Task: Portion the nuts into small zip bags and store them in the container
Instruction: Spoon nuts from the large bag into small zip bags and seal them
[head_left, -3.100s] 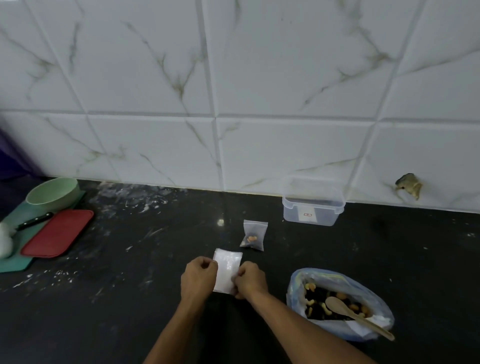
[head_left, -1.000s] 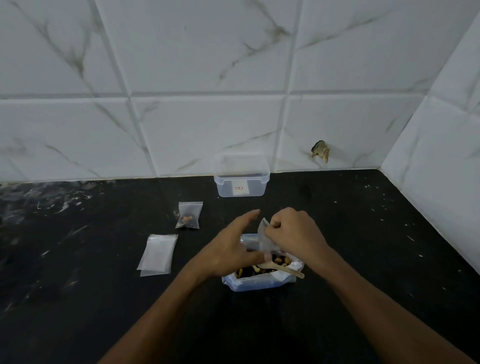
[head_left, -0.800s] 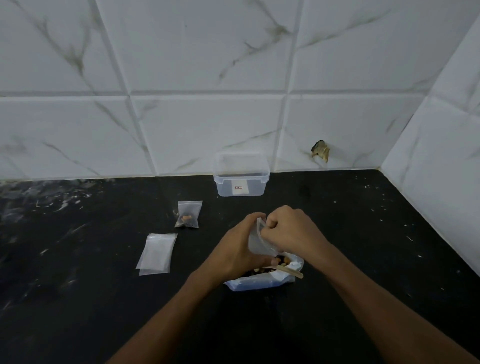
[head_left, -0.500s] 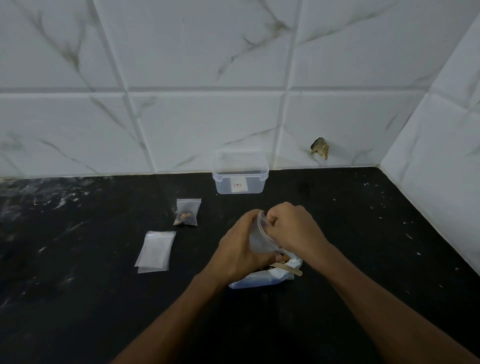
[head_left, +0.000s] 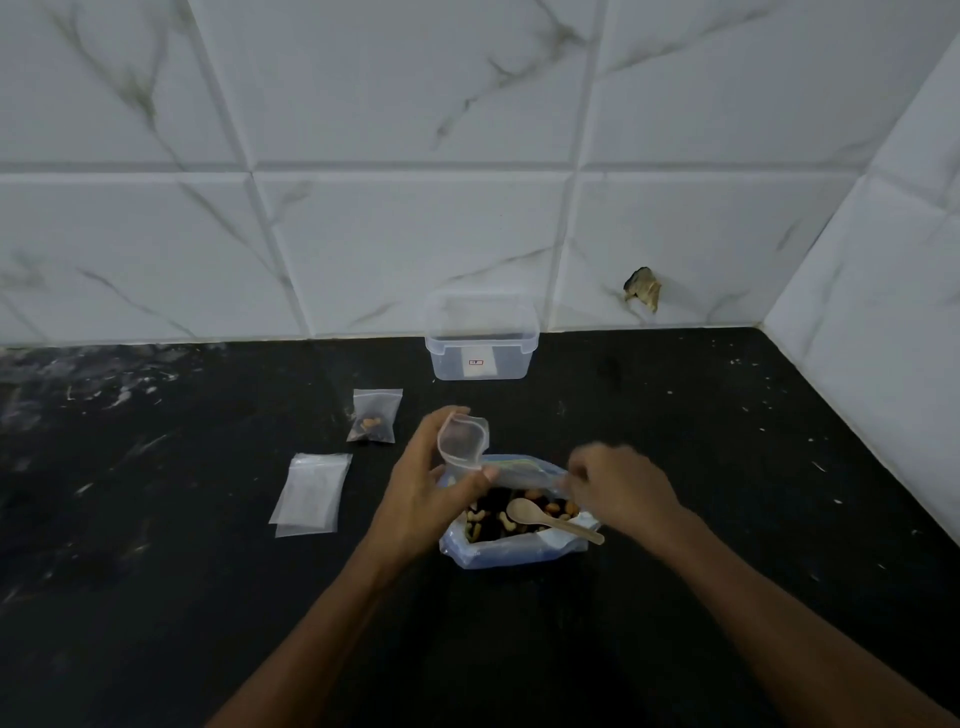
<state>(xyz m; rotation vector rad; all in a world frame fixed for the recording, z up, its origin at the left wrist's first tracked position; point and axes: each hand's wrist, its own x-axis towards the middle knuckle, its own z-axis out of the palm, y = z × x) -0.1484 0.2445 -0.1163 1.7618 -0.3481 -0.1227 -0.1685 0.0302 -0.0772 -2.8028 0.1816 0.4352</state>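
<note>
Pinching the small clear zip bag (head_left: 462, 442) between thumb and fingertips, the left hand (head_left: 426, 491) holds its mouth open and upright over the large nut-filled plastic bag (head_left: 511, 519) mid-counter. The right hand (head_left: 618, 491), blurred, hangs loosely curled; whether it grips anything, I cannot tell. The small wooden spoon (head_left: 550, 519) lies just beneath it, handle pointing right. The clear lidless container (head_left: 480, 338) waits at the back edge.

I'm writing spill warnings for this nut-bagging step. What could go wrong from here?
The small zip bag is held open by the left hand alone, so its mouth may collapse during filling. The wooden spoon rests loose in the big nut bag; the blurred right hand might tip it.
</note>
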